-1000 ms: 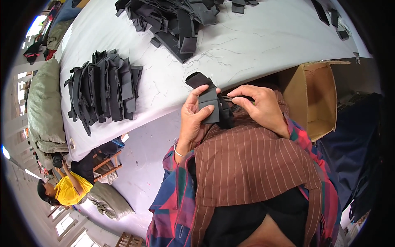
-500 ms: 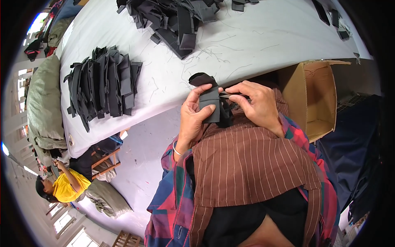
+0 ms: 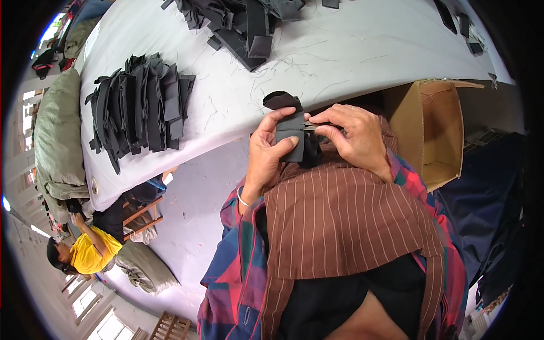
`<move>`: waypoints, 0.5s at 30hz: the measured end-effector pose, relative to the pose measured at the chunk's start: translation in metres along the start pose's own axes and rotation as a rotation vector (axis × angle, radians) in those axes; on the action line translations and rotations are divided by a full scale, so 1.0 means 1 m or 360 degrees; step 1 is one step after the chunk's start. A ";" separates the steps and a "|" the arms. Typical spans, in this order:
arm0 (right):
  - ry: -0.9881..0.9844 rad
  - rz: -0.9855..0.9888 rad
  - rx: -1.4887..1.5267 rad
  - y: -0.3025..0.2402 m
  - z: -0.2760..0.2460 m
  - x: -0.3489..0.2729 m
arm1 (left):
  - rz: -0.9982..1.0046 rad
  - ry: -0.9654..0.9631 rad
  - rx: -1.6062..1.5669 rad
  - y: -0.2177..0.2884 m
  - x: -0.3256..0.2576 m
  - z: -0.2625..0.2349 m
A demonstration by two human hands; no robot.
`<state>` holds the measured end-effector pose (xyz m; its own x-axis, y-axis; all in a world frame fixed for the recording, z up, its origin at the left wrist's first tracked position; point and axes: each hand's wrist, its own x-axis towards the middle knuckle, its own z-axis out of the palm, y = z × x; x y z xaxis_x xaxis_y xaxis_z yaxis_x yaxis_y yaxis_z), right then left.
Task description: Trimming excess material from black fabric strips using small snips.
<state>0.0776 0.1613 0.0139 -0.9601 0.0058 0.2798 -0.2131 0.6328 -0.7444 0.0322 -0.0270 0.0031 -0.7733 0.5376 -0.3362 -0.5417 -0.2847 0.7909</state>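
The small dark grey fabric piece [image 3: 290, 139] is being pinched in the left hand [image 3: 266, 156], just off the white table [image 3: 340, 51] edge; the right hand [image 3: 354, 139] is gripping small metal snips [image 3: 313, 128] at its edge. Trimming looks underway: one stack of black fabric pieces [image 3: 141, 107] is lying on the table, another heap [image 3: 243, 20] farther back

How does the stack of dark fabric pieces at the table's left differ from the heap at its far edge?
The left stack is lined up, its pieces overlapping in a row; the far heap is jumbled, pieces lying at all angles. The left stack shows whole; the far heap is cut off by the picture's top. Both are dark fabric on the white table, neither touched by a hand.
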 end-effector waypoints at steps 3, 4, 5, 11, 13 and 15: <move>-0.0007 -0.0033 -0.0049 0.000 0.000 0.000 | -0.0003 -0.0008 -0.0019 -0.001 0.000 0.000; -0.0020 -0.0046 -0.0080 0.001 0.000 0.000 | -0.0003 -0.0009 -0.0023 -0.001 0.000 0.000; -0.0038 -0.0067 -0.0105 0.001 0.000 0.000 | -0.0001 -0.0001 -0.0023 -0.001 -0.001 -0.001; -0.0085 0.0215 0.0266 0.002 0.004 -0.003 | -0.0025 -0.0011 -0.0090 -0.001 0.000 -0.001; -0.0110 0.0402 0.0675 0.010 0.008 -0.004 | -0.0054 -0.0047 -0.0116 0.001 0.000 0.001; -0.0088 0.0582 0.1149 0.014 0.009 -0.003 | -0.0045 -0.0055 -0.0102 -0.001 0.002 0.000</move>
<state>0.0759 0.1631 -0.0031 -0.9952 0.0654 -0.0733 0.0696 -0.0573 -0.9959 0.0309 -0.0262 0.0018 -0.7461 0.5729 -0.3394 -0.5842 -0.3187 0.7464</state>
